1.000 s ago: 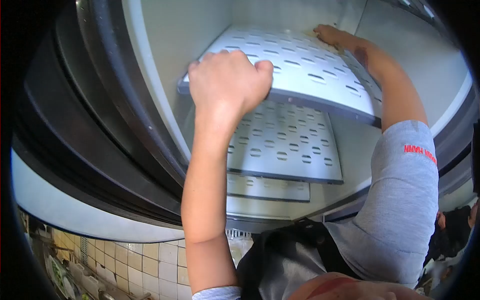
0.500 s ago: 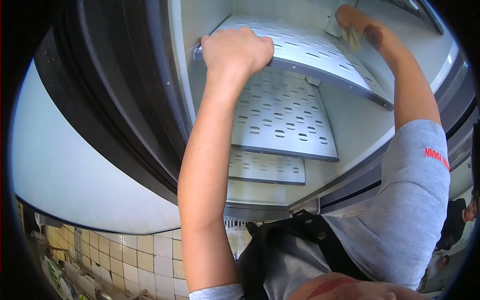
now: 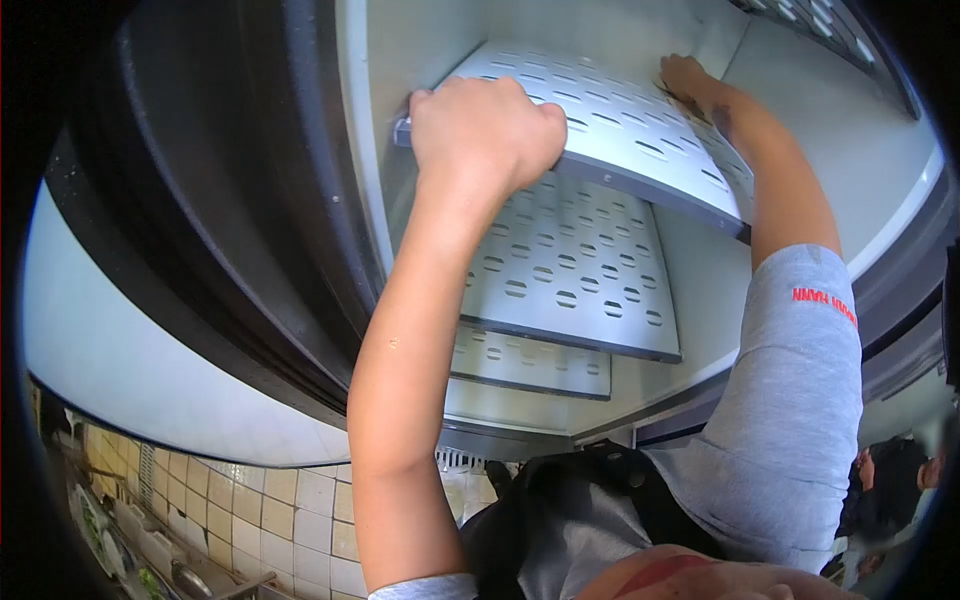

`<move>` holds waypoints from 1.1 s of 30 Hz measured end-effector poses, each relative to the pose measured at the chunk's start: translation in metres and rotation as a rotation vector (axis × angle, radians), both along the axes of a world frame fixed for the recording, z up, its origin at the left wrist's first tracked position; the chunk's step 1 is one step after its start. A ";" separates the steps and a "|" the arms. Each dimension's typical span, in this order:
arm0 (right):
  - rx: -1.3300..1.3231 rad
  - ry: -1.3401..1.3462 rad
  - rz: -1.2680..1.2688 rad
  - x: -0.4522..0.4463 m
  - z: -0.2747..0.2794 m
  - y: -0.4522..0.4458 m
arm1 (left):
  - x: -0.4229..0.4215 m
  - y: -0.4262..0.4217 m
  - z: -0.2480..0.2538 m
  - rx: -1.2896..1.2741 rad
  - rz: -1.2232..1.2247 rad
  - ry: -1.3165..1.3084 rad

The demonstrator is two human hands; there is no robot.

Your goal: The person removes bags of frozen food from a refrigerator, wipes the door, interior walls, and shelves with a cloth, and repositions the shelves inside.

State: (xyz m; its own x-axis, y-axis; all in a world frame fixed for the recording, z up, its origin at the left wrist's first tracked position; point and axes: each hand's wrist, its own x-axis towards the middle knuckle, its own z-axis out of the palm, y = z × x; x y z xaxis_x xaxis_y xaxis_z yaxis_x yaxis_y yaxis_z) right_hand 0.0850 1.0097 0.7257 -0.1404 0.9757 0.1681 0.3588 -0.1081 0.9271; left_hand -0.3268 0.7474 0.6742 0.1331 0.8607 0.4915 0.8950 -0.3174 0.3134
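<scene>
My left hand (image 3: 490, 130) is closed over the front edge of the upper perforated shelf (image 3: 610, 125), a white metal panel with rows of slots and a grey front lip. Deep inside the cabinet, my right hand (image 3: 686, 80) is by the back right part of that shelf. Its fingers are bent and partly hidden; what lies under them cannot be made out. The right forearm passes over the shelf's right side. Below are a second slotted shelf (image 3: 570, 260) and a lower one (image 3: 540, 362).
Pale cabinet walls (image 3: 830, 130) enclose the shelves. The open door with its dark gasket (image 3: 250, 200) stands at left. Another slotted shelf (image 3: 820, 30) is above right. Tiled floor (image 3: 270, 510) and dishes lie lower left; another person (image 3: 890, 485) is at lower right.
My right hand has moved slightly lower and left, down toward the shelf. A pale yellowish thing seen below it earlier is now hardly visible. My left hand keeps its hold as the view shifts.
</scene>
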 end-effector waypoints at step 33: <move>-0.207 0.102 -0.117 -0.053 0.053 -0.142 | -0.006 0.002 -0.002 -0.030 -0.013 0.063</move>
State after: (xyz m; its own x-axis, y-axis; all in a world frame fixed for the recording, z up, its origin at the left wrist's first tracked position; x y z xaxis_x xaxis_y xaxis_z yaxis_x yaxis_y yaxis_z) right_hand 0.0320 0.8679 0.7783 -0.0174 0.9994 -0.0296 0.4476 0.0342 0.8936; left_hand -0.3326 0.7491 0.6719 0.1741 0.8730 0.4555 0.9092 -0.3202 0.2660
